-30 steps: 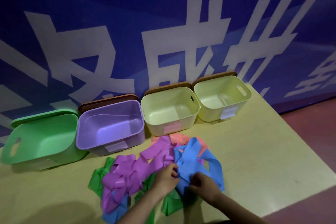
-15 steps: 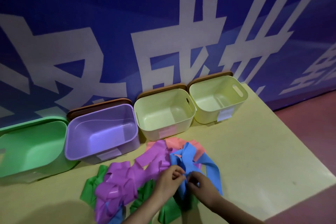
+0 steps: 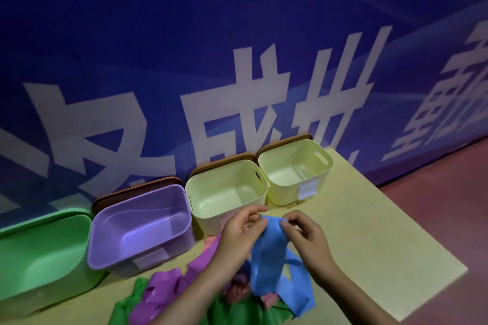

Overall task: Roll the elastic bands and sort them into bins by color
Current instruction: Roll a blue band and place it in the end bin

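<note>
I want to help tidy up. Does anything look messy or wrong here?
The bands lie in a tangled heap of purple, green, pink and blue, unsorted. The green bin leans tipped over, unlike the purple bin beside it. Both hands pinch a blue band, and the bins look empty.

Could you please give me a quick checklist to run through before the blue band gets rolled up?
1. Left hand pinches the blue band at its top edge: ok.
2. Right hand pinches the same edge: ok.
3. Band free of the pile: not ok, its lower end lies on it.
4. Band untwisted: cannot tell.
5. Bin for blue: cannot tell; green bin, purple bin and two yellow bins show none.
</note>
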`<action>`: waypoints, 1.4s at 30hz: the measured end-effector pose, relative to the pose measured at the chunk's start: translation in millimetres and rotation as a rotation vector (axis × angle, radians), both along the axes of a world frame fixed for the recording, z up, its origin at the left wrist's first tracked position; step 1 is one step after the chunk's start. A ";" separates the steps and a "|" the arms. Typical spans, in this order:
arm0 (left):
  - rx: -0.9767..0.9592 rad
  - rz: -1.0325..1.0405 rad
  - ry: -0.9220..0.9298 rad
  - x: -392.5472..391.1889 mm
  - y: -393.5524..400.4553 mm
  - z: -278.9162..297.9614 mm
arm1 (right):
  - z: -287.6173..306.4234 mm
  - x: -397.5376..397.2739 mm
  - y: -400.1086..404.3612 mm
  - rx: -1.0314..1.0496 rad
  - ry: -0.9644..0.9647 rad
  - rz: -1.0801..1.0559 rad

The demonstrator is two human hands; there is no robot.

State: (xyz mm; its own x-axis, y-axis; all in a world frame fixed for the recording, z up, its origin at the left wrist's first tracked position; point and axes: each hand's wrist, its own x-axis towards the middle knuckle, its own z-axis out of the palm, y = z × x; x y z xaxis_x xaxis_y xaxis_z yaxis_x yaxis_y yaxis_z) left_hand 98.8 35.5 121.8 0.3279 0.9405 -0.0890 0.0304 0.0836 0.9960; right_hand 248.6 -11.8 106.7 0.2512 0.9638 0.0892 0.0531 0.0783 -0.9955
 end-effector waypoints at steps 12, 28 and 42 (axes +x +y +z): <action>0.322 0.088 0.067 15.8 16.3 83.4 | 83.2 22.6 37.4 0.272 -0.059 0.071; 0.034 0.530 -0.068 61.3 30.9 81.8 | 50.6 42.8 73.9 -0.062 0.092 0.447; -0.026 0.606 -0.119 48.0 15.3 74.8 | 75.9 11.9 95.1 0.090 -0.057 0.420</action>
State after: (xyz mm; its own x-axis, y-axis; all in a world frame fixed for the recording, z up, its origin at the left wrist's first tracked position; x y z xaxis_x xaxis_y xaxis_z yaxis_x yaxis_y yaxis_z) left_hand 146.7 50.8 196.6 -0.2554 0.9605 -0.1104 -0.1416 0.0757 0.9870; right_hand 260.5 83.4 182.6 -0.1690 0.9691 0.1799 0.0531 0.1912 -0.9801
